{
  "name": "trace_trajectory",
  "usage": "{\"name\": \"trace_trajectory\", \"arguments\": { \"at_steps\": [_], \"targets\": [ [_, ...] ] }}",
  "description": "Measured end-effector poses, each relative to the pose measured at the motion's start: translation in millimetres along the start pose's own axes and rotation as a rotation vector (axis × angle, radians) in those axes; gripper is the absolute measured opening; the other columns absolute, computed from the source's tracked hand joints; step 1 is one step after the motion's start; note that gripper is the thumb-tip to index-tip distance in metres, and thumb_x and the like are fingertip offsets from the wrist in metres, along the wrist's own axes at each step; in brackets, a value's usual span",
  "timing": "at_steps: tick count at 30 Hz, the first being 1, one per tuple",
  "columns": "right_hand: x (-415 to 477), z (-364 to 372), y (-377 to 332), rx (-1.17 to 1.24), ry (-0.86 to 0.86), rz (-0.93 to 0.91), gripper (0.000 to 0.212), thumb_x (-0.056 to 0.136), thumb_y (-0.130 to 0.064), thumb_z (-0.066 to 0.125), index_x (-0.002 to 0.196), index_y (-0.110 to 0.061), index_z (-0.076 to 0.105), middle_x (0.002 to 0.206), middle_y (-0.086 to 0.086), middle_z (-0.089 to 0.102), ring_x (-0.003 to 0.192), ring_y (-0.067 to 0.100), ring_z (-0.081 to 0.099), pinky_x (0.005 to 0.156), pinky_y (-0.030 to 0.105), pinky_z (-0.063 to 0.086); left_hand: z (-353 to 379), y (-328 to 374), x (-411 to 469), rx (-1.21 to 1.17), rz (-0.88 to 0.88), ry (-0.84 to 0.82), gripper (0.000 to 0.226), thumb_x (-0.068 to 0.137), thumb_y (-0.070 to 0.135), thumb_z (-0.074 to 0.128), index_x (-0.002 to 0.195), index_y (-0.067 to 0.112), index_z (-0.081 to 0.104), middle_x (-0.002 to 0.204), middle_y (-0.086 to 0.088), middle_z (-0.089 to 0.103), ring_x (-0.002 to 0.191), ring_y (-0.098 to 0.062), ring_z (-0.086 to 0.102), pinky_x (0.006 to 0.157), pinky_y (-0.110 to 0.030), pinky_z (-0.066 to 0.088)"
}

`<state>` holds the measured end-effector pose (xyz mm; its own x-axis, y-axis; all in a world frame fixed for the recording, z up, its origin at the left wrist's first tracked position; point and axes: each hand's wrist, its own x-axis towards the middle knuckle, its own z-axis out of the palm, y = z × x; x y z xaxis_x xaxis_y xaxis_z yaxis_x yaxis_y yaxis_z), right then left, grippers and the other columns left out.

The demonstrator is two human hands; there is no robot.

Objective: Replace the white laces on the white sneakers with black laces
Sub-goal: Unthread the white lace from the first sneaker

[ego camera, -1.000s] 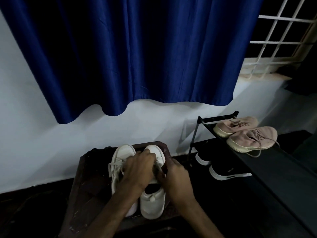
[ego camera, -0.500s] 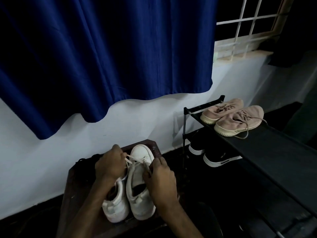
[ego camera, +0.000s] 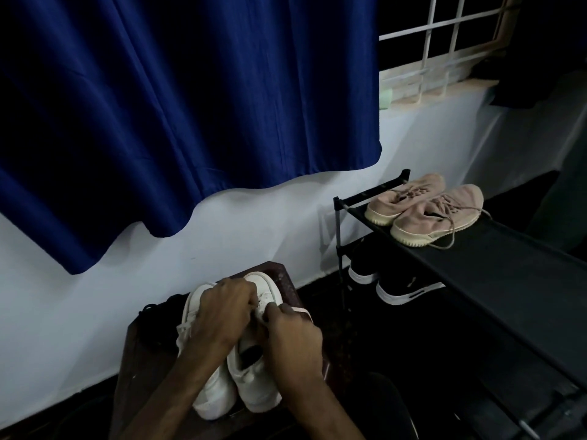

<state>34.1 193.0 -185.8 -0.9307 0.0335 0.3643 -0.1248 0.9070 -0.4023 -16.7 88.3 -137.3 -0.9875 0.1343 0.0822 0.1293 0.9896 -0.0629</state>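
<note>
The long dark blue cloth curtain (ego camera: 190, 106) hangs well beyond both hands, and the black metal shoe rack (ego camera: 476, 265) with its pale pink suede sneakers (ego camera: 438, 214) stands off past the right hand. Under both wrists is the dark wooden stool (ego camera: 143, 360), and the pair of white leather sneakers (ego camera: 219, 398) lies on it, toes pointing away.

Half a second ago the hands were apart, with lace stretched between them. Now they meet over the sneaker nearer the right hand. The left hand (ego camera: 222, 312) curls its fingers down onto the laced front, apparently pinching there, though its fingertips are hidden. The right hand (ego camera: 292, 341) pinches the white lace (ego camera: 301, 310), and a slack loop shows just past its knuckles.

I judge that unlacing has only begun. I cannot make out any black laces.
</note>
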Motion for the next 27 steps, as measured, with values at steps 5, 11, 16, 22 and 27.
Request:
{"name": "trace_trajectory", "arguments": {
  "at_steps": [5,11,16,22,27],
  "targets": [
    [-4,-4,-12,-0.111,-0.030,-0.040,0.032,0.040,-0.023,0.090,0.051,-0.022,0.060,0.046,-0.001,0.055,0.028,0.013,0.048,0.038,0.021,0.017,-5,3,6,0.158,-0.011,-0.008,0.015,0.092,0.025,0.055,0.101,0.025,0.068,0.110,0.005,0.061,0.109,-0.015,0.052,0.082,-0.029,0.046],
    [-3,-4,-15,-0.089,-0.050,-0.032,0.034,0.034,-0.022,0.091,0.049,-0.020,0.061,0.047,-0.001,0.056,0.027,0.013,0.048,0.031,0.019,0.021,-46,-64,19,-0.122,-0.369,0.187,0.017,0.090,0.017,0.058,0.094,0.026,0.073,0.106,-0.003,0.064,0.101,-0.027,0.059,0.083,-0.039,0.047],
    [-3,-1,-16,-0.108,-0.003,-0.023,0.033,0.033,-0.018,0.090,0.047,-0.018,0.060,0.047,0.001,0.055,0.025,0.015,0.047,0.028,0.019,0.029,-23,-54,0,-0.193,-0.182,0.106,0.029,0.093,0.011,0.053,0.118,0.026,0.061,0.119,0.002,0.059,0.108,-0.022,0.054,0.084,-0.036,0.047],
    [-3,3,-13,-0.123,-0.029,-0.031,0.032,0.039,-0.020,0.090,0.050,-0.021,0.061,0.048,0.001,0.056,0.028,0.012,0.048,0.034,0.020,0.019,-20,-4,5,-0.067,0.031,-0.150,0.019,0.090,0.026,0.058,0.102,0.035,0.070,0.116,0.008,0.065,0.110,-0.017,0.060,0.092,-0.029,0.044],
    [-3,0,-14,-0.109,-0.028,-0.034,0.035,0.035,-0.021,0.090,0.050,-0.020,0.059,0.048,0.000,0.056,0.027,0.012,0.047,0.031,0.019,0.021,-10,9,11,0.225,0.046,-0.121,0.020,0.092,0.022,0.051,0.105,0.025,0.066,0.116,-0.001,0.065,0.109,-0.023,0.062,0.088,-0.031,0.043]
  ]
}}
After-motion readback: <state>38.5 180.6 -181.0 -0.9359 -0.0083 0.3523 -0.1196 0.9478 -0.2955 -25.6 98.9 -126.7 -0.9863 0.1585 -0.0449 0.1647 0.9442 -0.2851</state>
